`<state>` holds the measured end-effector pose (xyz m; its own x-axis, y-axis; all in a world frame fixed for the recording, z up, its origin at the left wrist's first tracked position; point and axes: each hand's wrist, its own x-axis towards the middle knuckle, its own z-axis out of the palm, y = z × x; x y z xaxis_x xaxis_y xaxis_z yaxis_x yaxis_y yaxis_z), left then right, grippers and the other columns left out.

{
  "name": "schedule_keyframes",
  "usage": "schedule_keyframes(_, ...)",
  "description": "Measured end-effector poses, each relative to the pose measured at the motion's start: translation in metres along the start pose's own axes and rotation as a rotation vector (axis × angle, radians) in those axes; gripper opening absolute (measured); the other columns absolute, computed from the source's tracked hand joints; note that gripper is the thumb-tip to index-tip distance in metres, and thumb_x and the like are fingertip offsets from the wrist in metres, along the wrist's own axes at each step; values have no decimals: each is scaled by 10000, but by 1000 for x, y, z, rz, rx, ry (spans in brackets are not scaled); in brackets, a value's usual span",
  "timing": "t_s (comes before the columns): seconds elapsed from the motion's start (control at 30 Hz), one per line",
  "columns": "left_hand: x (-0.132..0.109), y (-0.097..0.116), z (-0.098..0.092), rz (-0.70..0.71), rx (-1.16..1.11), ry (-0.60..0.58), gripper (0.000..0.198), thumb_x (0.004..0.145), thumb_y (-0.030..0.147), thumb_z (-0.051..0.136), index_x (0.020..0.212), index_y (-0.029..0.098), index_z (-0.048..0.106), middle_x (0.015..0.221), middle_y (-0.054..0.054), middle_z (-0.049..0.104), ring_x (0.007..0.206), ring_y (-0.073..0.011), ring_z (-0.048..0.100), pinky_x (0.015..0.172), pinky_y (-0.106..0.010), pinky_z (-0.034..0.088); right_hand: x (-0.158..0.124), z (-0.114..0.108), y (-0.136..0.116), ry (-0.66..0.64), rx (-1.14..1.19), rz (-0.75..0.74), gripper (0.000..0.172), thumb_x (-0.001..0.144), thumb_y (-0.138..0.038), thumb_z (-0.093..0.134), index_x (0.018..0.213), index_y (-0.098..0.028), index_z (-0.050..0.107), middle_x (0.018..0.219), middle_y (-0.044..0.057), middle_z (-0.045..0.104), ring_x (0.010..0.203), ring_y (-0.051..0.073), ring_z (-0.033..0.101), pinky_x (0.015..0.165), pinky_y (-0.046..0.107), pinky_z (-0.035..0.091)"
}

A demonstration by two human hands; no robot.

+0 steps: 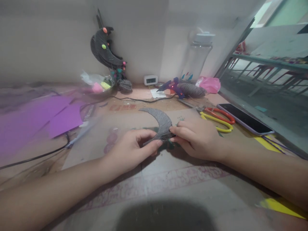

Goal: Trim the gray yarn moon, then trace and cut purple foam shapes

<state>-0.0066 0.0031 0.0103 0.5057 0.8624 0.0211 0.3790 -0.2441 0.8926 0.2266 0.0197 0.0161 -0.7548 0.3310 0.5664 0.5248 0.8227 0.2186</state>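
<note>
A crescent moon wrapped in grey yarn (161, 120) is held between my two hands, just above the table. My left hand (134, 146) pinches its lower tip between thumb and fingers. On the outer curve, the thumb and fingertips of my right hand (198, 138) grip the edge. Beyond my right hand lie scissors (218, 119) with one red and one yellow handle loop. A hot glue gun (174, 87) with a small red light rests farther back, beside a grey yarn skein (192, 90).
Purple sheets (64, 118) and a black cable (48, 156) lie to the left. A phone (245, 118) rests at the right edge. Along the wall stand a clear bottle (197, 61), a small digital clock (150, 80) and a dark crescent ornament with coloured balls (102, 53).
</note>
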Motion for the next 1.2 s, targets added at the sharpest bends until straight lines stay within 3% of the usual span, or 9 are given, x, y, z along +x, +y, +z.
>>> schedule_keyframes(0.37, -1, -3, 0, 17, -7, -20, 299, 952, 380, 539, 761, 175, 643, 688, 15, 635, 636, -113, 562, 576, -213, 418, -4, 4, 7, -16, 176, 31, 215, 1006, -268, 459, 956, -148, 631, 707, 28, 627, 626, 156, 529, 589, 287, 321)
schedule_keyframes(0.73, 0, -3, 0, 16, 7, -3, 301, 933, 373, 542, 725, 174, 631, 666, 9, 625, 612, -115, 549, 552, -212, 410, 1, -3, 4, -46, -13, -30, 310, 1019, -252, 419, 851, -150, 659, 648, 27, 580, 578, 150, 445, 550, 297, 233)
schedule_keyframes(1.0, -1, -3, 1, 13, -13, -10, 294, 939, 358, 545, 728, 172, 629, 646, 25, 601, 579, -99, 516, 532, -205, 384, 2, -1, 4, 10, -15, -53, 306, 1011, -211, 436, 803, -159, 655, 626, 21, 594, 566, 142, 465, 547, 287, 260)
schedule_keyframes(1.1, 0, -4, 1, -7, -35, -25, 285, 945, 366, 539, 759, 175, 640, 668, 23, 611, 602, -104, 539, 550, -207, 399, 0, 1, 4, 13, 50, 4, 270, 1009, -239, 447, 857, -157, 654, 650, 26, 624, 581, 145, 506, 554, 277, 310)
schedule_keyframes(1.2, 2, -6, 1, -15, -95, -52, 268, 943, 367, 549, 779, 176, 641, 686, 16, 623, 640, -116, 569, 588, -217, 426, -4, 3, 5, 24, 205, 159, 208, 989, -303, 491, 986, -153, 634, 755, 41, 673, 635, 149, 562, 589, 267, 398)
